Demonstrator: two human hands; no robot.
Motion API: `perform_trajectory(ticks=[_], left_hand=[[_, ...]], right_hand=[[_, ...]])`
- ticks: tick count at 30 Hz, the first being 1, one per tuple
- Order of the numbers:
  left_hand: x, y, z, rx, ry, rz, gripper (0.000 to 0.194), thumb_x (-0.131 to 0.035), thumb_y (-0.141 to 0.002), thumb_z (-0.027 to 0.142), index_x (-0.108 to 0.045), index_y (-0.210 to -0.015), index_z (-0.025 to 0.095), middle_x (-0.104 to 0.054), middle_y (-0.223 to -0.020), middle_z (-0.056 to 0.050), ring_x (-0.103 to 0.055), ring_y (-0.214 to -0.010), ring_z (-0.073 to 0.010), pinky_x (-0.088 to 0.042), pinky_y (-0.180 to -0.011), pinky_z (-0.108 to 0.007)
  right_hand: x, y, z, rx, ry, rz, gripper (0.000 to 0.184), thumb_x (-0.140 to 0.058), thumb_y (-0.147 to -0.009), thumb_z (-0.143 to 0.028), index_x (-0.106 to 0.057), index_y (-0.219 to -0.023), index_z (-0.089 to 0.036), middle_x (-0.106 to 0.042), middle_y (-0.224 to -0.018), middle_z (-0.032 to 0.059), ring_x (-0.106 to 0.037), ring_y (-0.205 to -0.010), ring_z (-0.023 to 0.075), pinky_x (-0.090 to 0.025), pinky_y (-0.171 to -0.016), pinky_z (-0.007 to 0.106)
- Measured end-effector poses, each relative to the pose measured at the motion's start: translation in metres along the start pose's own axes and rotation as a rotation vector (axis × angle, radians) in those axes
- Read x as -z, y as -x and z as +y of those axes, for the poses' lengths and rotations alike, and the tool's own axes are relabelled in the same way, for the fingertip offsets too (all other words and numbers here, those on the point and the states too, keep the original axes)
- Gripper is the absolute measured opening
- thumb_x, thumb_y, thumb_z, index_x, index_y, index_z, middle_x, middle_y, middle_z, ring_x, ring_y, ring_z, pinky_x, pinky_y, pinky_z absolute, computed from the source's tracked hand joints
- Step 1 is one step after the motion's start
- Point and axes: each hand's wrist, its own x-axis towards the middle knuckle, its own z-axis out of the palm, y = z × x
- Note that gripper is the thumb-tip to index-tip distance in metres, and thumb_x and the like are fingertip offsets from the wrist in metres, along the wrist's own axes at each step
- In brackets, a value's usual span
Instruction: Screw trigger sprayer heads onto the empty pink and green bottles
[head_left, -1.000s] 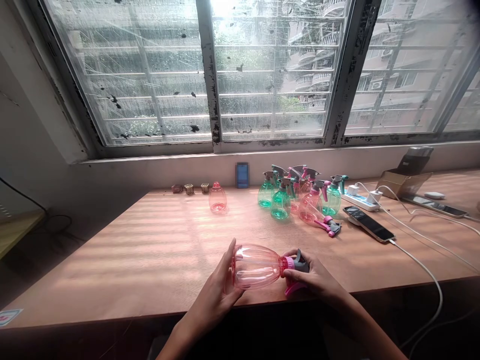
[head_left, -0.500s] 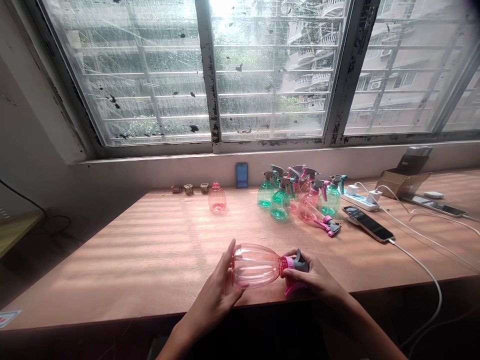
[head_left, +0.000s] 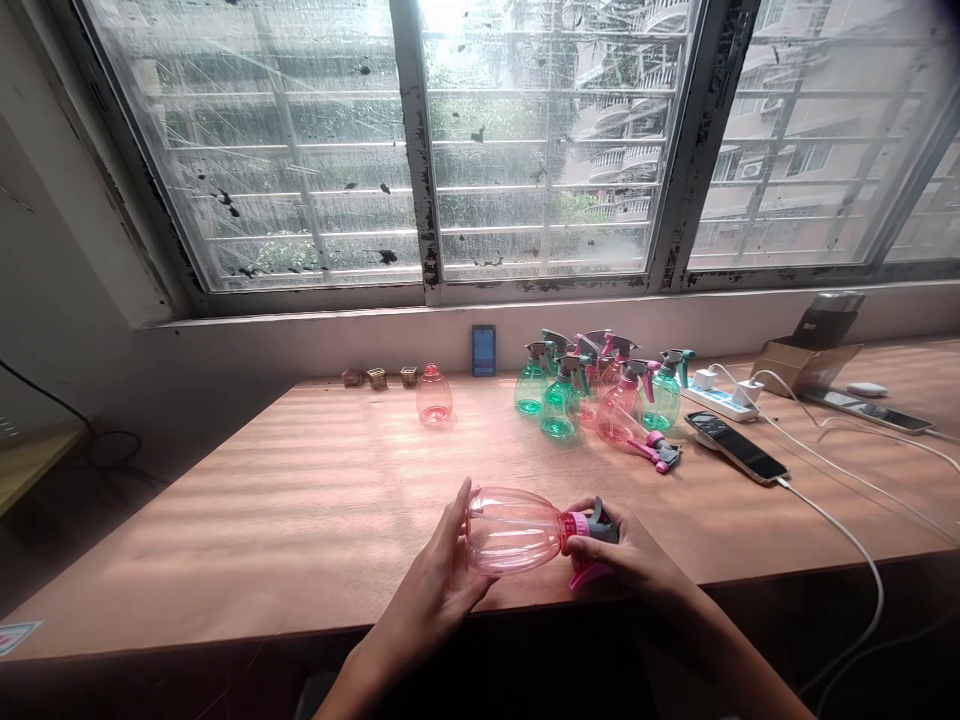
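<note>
A clear pink spray bottle (head_left: 514, 532) lies sideways between my two hands, just above the table's front edge. My left hand (head_left: 439, 570) cups its base. My right hand (head_left: 626, 550) is closed around the neck, where a pink collar meets the grey and pink spray head (head_left: 601, 523); part of the trigger hangs below my fingers. Farther back stands a pink bottle without a head (head_left: 435, 398). A loose pink and grey spray head (head_left: 660, 453) lies on the table in front of a group of green (head_left: 561, 408) and pink spray bottles (head_left: 619, 415).
A phone (head_left: 739, 447) on a white cable lies at the right, near a power strip (head_left: 720, 400) with plugs. Behind it are an open cardboard box (head_left: 806, 362) and another phone (head_left: 874, 410). Small jars (head_left: 377, 378) and a blue-screened device (head_left: 484, 350) stand along the wall.
The bottle's body has turned slightly in my left hand, its base tipping up a little. My right hand keeps its place at the neck, and the things on the table stay put.
</note>
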Motion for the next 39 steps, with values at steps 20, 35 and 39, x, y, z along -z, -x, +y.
perform_trajectory(ticks=[20, 35, 39], left_hand=[[0.0, -0.0006, -0.001, -0.004, -0.003, 0.005, 0.093, -0.067, -0.094, 0.021, -0.006, -0.161, 0.041, -0.035, -0.163, -0.009, -0.051, -0.139, -0.0297, -0.037, -0.119, -0.05], [-0.0005, -0.0014, -0.0038, -0.009, 0.014, 0.069, 0.093, -0.076, -0.088, 0.027, -0.018, -0.159, 0.042, -0.039, -0.161, -0.01, -0.059, -0.131, -0.0325, -0.048, -0.111, -0.05], [-0.0007, -0.0005, -0.0032, -0.042, 0.002, 0.067, 0.096, -0.077, -0.088, 0.027, -0.014, -0.16, 0.04, -0.04, -0.161, -0.01, -0.057, -0.132, -0.032, -0.044, -0.114, -0.051]], right_hand=[[-0.0003, 0.0007, -0.0015, 0.028, -0.002, -0.015, 0.043, -0.088, -0.071, -0.046, -0.066, -0.095, -0.018, -0.073, -0.066, 0.0003, -0.07, -0.062, 0.0206, -0.058, -0.059, 0.031], [-0.0014, 0.0024, -0.0064, 0.02, 0.017, 0.011, 0.042, -0.088, -0.071, -0.044, -0.066, -0.097, -0.018, -0.073, -0.07, -0.0002, -0.07, -0.064, 0.0204, -0.057, -0.061, 0.031], [-0.0011, 0.0029, -0.0061, 0.019, -0.006, 0.005, 0.041, -0.089, -0.071, -0.041, -0.067, -0.096, -0.018, -0.073, -0.071, -0.0006, -0.07, -0.064, 0.0196, -0.057, -0.061, 0.03]])
